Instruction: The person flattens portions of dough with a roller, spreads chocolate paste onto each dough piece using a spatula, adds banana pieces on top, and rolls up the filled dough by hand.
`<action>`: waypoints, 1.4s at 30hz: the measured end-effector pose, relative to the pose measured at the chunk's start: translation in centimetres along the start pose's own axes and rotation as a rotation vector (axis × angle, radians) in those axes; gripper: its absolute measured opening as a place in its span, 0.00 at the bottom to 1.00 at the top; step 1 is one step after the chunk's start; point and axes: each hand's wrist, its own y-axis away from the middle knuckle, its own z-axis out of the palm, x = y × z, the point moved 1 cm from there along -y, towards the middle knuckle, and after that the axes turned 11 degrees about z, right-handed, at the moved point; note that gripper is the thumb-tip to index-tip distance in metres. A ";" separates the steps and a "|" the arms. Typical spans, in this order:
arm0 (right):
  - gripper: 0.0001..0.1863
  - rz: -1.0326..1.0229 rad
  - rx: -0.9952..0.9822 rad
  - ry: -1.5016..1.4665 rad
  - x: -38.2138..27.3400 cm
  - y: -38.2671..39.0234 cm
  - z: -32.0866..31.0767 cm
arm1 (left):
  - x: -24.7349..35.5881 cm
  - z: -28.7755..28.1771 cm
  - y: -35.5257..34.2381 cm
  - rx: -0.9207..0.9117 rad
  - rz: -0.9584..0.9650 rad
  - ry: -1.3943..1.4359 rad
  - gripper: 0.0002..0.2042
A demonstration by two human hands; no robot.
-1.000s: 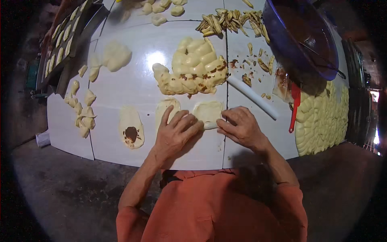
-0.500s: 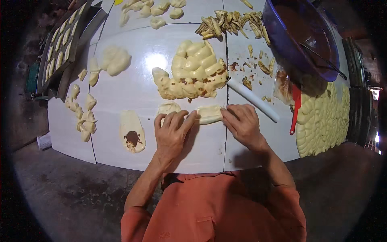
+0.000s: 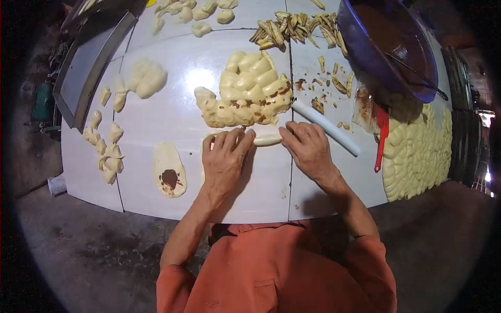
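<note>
A thin pale dough roll [image 3: 267, 139] lies crosswise on the white table in front of me. My left hand [image 3: 224, 155] has its bent fingers on the roll's left end, and my right hand [image 3: 309, 147] grips the right end. Left of my hands rests a flattened oval of dough [image 3: 170, 155] with a brown filling [image 3: 169, 178] on its near half. Just beyond my fingers is a pile of plump dough rolls [image 3: 249, 83], some smeared brown. Part of a dough sheet is covered by my left hand.
A white rolling pin [image 3: 327, 128] slants beside my right hand. Farther right are a red-handled tool [image 3: 382, 138], a purple tub [image 3: 360, 36] of brown filling and many packed dough rolls [image 3: 417, 156]. Banana pieces [image 3: 276, 34], loose dough pieces [image 3: 111, 156] and a metal tray [image 3: 91, 68] surround the work area.
The dough between my hands has gone from a wider, partly folded strip to a narrow roll. Both hands moved slightly away from me. At far left, the tray of dough pieces shifted away, exposing a bare tray.
</note>
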 end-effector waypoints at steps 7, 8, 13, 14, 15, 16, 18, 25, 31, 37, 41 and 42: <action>0.24 -0.037 -0.067 0.026 -0.4 -0.2 -0.1 | 0.3 0.1 -0.9 -0.090 0.046 0.096 0.17; 0.24 -0.004 -0.081 0.031 -0.3 -0.6 -0.2 | 0.2 0.2 -1.3 -0.046 0.053 0.072 0.17; 0.21 -0.018 -0.011 -0.081 -0.9 -0.9 -0.4 | -1.0 0.7 -1.3 -0.047 0.171 0.133 0.13; 0.19 -0.026 -0.034 -0.144 -0.4 -0.9 0.0 | -1.1 0.6 -1.5 -0.106 0.140 0.192 0.11; 0.18 -0.033 -0.056 -0.207 -0.1 -1.0 0.2 | -1.2 0.6 -1.7 -0.167 0.110 0.249 0.11; 0.15 -0.028 -0.097 -0.263 -0.5 -1.9 -0.2 | -2.0 0.2 -1.5 -0.181 0.140 0.252 0.11; 0.12 -0.029 -0.141 -0.341 -0.4 -2.0 -1.3 | -1.4 -1.1 -2.1 -0.287 0.096 0.241 0.10; 0.18 0.081 -0.267 -0.257 -1.9 4.0 -4.0 | 3.1 -2.1 1.7 -0.334 0.093 0.306 0.20; 0.09 0.411 0.048 -0.292 3.5 1.1 -6.1 | 3.5 -1.9 2.7 -0.286 0.053 0.211 0.21; 0.17 0.937 0.197 0.103 13.7 -4.9 -7.1 | 3.9 -2.9 2.5 -0.336 0.008 0.177 0.31; 0.15 1.031 0.067 0.079 15.5 -7.3 -5.7 | 3.5 -4.6 3.5 -0.304 -0.030 0.183 0.31; 0.14 1.004 0.061 0.099 15.9 -7.4 -5.7 | 3.4 -5.1 3.6 -0.309 -0.066 0.190 0.31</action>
